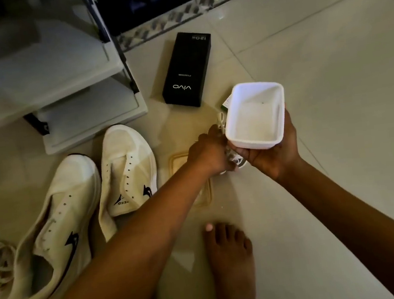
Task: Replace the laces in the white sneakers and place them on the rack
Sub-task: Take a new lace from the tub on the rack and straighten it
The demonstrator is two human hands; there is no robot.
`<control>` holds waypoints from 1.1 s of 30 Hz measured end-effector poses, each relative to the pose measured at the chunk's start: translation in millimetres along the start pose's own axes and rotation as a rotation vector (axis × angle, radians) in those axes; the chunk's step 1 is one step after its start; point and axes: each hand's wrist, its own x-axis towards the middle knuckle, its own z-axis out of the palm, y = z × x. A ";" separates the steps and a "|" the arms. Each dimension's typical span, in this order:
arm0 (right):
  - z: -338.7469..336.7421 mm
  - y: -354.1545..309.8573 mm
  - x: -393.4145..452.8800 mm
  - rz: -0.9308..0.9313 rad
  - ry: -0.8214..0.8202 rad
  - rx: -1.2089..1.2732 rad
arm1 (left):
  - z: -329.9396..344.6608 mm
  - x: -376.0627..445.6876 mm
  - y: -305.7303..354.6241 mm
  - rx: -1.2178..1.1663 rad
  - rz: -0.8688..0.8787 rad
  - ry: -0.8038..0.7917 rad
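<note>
Pale floor tiles lie under you. Your right hand grips a white tub, tilted and holding nothing. Your left hand pinches white laces beside it. Both unlaced sneakers sit near the rack.

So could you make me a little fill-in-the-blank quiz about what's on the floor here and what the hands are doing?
1. The right hand holds an empty white ____.
2. The two white sneakers have bare eyelets, with no ____ threaded in them.
3. The black box on the floor tiles is printed with the word ____.
4. The left hand grips a bundle of white laces beside the ____ hand.

Missing words: container; laces; vivo; right
</note>
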 end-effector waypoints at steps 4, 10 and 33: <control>-1.5 7.2 -0.6 0.020 0.031 0.004 | 11.4 8.8 -3.5 -0.131 -0.100 0.088; 7.9 6.8 -3.3 -0.008 -0.044 -0.001 | -27.2 6.9 -27.6 -0.165 -0.017 0.176; 115.8 106.4 -9.8 0.120 -0.091 -0.189 | -159.1 -129.7 -64.6 -0.690 -0.179 0.123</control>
